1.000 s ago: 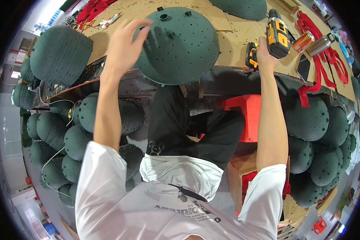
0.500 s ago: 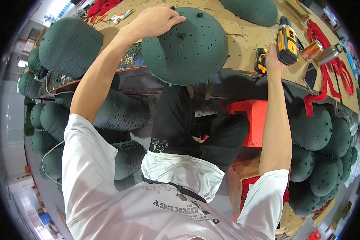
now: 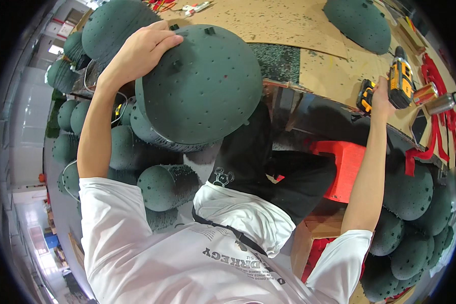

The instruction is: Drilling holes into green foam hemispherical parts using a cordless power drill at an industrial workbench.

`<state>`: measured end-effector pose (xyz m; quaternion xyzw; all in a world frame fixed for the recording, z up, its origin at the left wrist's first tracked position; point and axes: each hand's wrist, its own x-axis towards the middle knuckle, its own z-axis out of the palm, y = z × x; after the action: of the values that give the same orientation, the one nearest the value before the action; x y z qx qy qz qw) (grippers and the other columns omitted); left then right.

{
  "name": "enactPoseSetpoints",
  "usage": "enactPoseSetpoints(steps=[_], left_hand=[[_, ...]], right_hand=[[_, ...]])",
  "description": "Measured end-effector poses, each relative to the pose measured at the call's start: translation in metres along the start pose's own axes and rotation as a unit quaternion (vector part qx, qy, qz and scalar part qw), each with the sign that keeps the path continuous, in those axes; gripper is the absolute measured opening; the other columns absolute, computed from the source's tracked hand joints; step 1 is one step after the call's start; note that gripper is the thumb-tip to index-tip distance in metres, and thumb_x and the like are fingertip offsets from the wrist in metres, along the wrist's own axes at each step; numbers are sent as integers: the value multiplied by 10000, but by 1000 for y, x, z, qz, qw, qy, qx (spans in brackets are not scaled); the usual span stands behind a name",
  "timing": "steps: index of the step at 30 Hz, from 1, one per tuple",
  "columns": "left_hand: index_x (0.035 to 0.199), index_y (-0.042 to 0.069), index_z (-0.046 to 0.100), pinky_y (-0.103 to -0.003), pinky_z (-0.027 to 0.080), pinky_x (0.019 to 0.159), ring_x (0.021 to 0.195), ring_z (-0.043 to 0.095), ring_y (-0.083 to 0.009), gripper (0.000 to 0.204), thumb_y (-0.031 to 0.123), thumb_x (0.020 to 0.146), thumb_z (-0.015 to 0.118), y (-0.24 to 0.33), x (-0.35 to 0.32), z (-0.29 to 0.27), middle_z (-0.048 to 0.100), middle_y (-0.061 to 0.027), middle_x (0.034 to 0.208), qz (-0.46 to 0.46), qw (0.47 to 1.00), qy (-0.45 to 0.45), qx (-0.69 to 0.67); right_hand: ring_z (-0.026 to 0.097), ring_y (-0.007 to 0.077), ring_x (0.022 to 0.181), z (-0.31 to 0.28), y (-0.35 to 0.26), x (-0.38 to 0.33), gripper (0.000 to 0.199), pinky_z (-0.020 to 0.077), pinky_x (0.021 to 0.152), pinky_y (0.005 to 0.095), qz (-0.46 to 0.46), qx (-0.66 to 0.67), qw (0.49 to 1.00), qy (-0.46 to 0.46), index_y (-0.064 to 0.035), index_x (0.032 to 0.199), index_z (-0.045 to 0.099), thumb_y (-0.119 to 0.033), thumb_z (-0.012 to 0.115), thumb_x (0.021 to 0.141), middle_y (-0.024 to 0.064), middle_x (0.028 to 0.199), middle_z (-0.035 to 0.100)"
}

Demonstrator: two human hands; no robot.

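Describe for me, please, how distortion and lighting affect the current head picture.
In the head view, the corners fall to black and the table edge bends toward the right rim; there too, shadow darkens the space beneath it, a bright patch at lower left washes out, and the green dome looks matte, without strong glare.

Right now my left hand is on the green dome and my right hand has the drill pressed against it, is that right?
Not quite: the drill isn't touching the dome. The head view shows it off to the right, apart from the dome. It is in your right hand, and your left hand is on the dome, as you said.
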<state>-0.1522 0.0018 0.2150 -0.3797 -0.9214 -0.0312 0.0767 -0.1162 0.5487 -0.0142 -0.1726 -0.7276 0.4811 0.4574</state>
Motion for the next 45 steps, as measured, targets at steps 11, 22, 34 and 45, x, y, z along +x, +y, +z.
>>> enactPoseSetpoints(steps=[11, 22, 34, 45], left_hand=[[961, -38, 675, -427, 446, 758, 842, 567, -365, 286, 217, 1039, 574, -48, -126, 2, 526, -145, 876, -108, 993, -38, -9], [958, -61, 594, -421, 422, 761, 811, 514, -353, 297, 218, 1053, 554, -79, -307, 5, 464, -164, 849, -349, 930, -106, -40], [1101, 11, 707, -483, 488, 890, 1037, 634, -435, 407, 373, 1049, 528, -86, -581, 165, 661, -237, 1052, -612, 786, -88, -7], [1170, 123, 744, -500, 539, 897, 1070, 678, -429, 395, 413, 1053, 503, -66, -647, 299, 719, -208, 1119, -751, 648, -131, 1]], right_hand=[[499, 101, 518, -3, 3, 3, 191, 398, 518, 253, 37, 42, 998, -39, -21, 1103, 628, -72, 656, 922, -5, 643, 511], [500, 104, 614, -25, 93, 55, 89, 425, 610, 241, 139, 112, 981, -74, -43, 1064, 623, -88, 620, 987, -9, 683, 490], [470, 154, 665, -26, 35, 39, 87, 441, 621, 301, 52, 184, 976, -100, -6, 1009, 589, 54, 592, 946, 40, 753, 476], [432, 154, 663, -34, 26, 44, 117, 419, 640, 311, 85, 152, 981, -85, -21, 1029, 586, 64, 558, 954, 35, 736, 439]])
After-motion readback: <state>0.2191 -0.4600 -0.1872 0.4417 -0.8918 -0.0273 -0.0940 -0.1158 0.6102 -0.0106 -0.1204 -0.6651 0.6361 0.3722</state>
